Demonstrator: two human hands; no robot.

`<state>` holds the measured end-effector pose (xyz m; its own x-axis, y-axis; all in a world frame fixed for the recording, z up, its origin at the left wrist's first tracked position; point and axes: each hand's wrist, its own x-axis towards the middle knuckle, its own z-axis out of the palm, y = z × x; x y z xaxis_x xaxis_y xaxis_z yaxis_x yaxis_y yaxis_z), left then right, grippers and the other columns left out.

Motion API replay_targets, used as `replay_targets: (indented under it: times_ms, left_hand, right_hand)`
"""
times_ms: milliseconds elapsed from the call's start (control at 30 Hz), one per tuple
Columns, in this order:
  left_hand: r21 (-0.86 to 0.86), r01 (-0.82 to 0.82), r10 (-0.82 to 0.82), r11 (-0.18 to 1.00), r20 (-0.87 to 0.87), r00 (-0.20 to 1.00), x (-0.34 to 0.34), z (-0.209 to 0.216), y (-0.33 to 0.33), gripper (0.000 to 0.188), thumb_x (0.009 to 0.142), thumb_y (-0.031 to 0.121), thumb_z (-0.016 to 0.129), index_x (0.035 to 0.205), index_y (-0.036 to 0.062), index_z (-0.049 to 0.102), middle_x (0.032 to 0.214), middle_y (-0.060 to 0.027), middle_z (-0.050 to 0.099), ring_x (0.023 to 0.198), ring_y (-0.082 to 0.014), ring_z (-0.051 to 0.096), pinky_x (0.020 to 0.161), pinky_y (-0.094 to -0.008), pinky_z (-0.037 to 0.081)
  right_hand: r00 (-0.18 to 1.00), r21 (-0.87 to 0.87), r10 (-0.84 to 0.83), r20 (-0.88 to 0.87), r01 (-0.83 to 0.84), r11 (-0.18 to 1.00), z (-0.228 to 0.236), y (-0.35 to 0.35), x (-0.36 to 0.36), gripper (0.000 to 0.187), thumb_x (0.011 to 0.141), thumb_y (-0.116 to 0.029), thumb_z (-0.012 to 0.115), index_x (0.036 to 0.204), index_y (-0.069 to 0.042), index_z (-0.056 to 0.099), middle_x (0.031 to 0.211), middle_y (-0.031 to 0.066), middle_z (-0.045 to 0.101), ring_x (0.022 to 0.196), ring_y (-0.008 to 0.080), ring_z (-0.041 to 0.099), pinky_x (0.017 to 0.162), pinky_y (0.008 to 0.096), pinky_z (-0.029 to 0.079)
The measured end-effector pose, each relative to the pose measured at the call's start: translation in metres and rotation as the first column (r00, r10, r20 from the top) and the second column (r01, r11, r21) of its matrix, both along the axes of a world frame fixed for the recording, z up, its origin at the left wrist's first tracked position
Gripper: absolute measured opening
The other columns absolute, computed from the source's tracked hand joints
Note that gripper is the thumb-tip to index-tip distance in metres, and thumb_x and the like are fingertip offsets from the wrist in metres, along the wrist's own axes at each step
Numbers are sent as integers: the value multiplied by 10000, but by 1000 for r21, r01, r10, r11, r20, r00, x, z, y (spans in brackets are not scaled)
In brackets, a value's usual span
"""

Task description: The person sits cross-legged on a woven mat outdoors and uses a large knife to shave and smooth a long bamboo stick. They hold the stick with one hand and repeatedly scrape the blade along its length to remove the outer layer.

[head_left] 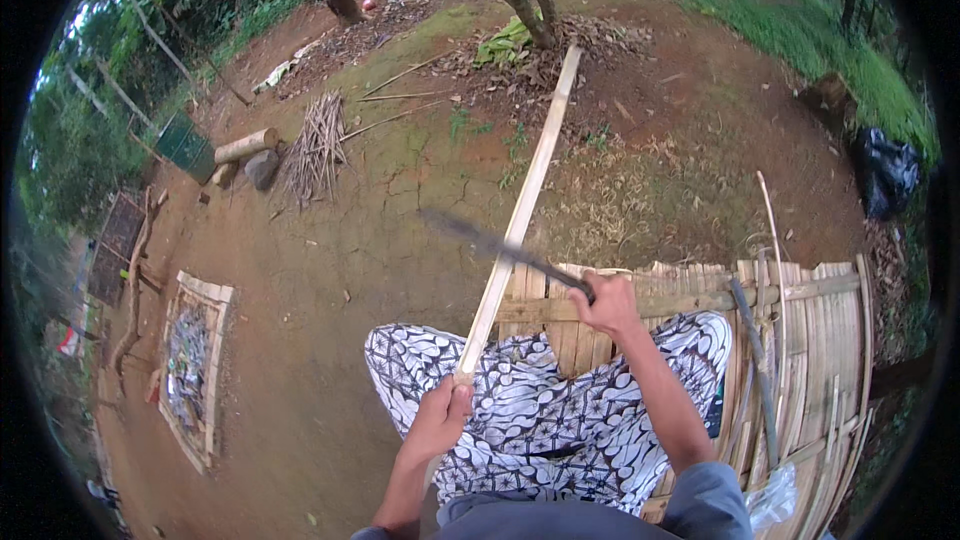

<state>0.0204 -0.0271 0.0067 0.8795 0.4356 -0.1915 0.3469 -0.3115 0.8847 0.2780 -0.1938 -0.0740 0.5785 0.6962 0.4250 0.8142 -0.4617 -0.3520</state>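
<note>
My left hand (438,418) is closed around the near end of a long, pale bamboo strip (538,178). The strip slants away from my lap, and its far end reaches the leaf litter by a tree. In my right hand (610,302) is the handle of a machete (545,267), fingers wrapped round it. Its dark blade points left and lies across the strip about midway, blurred toward the tip. Whether the edge touches the strip I cannot tell. Under both hands are my crossed legs in black-and-white patterned cloth (540,420).
I sit on a bamboo-slat platform (815,325) that extends right, with a grey stick (755,360) and a clear plastic bag (772,498) on it. Bundled sticks (318,145), a log (245,145) and a framed pit of litter (188,360) lie left. A black bag (888,175) rests far right.
</note>
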Motion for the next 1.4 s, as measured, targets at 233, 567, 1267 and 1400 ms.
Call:
replay_targets:
  times_ms: [233,567,1267,1400]
  left_hand:
    - [-419,36,-36,907,9,999,-4,-8,0,228,1001,220,372,884,56,479,653,42,412,545,-36,377,460,-212,335]
    - [-367,1,48,930,123,991,-21,1,17,213,981,170,412,872,9,497,614,1,464,543,-75,427,485,-246,368]
    - [-601,6,-41,800,-45,998,-54,-40,26,205,970,181,438,926,-1,522,677,-3,500,594,-65,448,547,-226,407]
    - [-486,108,-96,867,51,994,-52,-44,20,186,963,169,446,935,1,520,667,1,501,578,-80,462,535,-255,412]
  right_hand:
    - [971,-19,227,69,-226,974,38,5,-56,472,810,-558,542,683,-106,584,516,63,548,417,275,530,482,379,460]
    - [972,-83,-235,18,236,968,53,-6,36,408,838,-452,572,748,-59,633,565,169,589,508,358,588,516,442,479]
    - [995,-425,35,93,8,905,66,3,-5,444,856,-540,503,783,-127,648,521,75,560,484,254,592,485,394,485]
    - [907,-331,411,92,-362,871,90,13,-58,461,841,-543,539,686,-110,571,545,62,565,460,247,575,430,364,454]
